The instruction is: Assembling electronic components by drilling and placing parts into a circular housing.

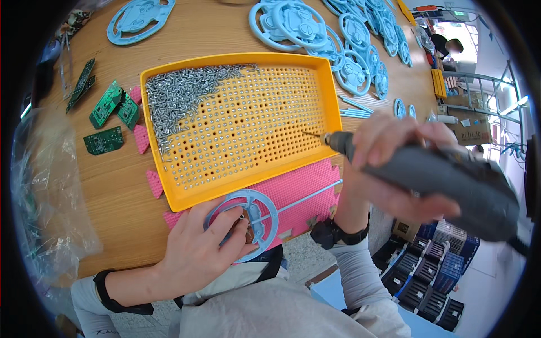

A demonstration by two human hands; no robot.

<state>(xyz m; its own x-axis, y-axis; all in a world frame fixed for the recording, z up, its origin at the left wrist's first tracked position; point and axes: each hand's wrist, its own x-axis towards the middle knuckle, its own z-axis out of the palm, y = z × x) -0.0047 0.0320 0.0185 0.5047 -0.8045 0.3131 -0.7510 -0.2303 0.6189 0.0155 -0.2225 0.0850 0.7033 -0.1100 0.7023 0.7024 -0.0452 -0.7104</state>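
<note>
My right hand (386, 141) is wrapped round a dark electric screwdriver (451, 183). Its thin bit points left, over the right part of a yellow screw tray (256, 188). Loose silver screws (174, 98) are heaped in the tray's far left corner, and many more stand in its rows of holes; some holes are bare. By the near side of the tray, my left hand (194, 245) grips a light blue toy steering wheel (273, 219), its fingers reaching inside the ring. A small brown piece and a dark bit show under those fingers, partly hidden. A thin blue rod (307, 198) extends right from the wheel.
Pink foam mat (298, 177) lies under the tray's near side. Green circuit boards (104, 141) lie to the left, beside clear plastic bags (48, 197). More blue steering wheels (290, 25) are piled at the far right. Another person (448, 45) and dark crates (425, 270) appear beyond the table.
</note>
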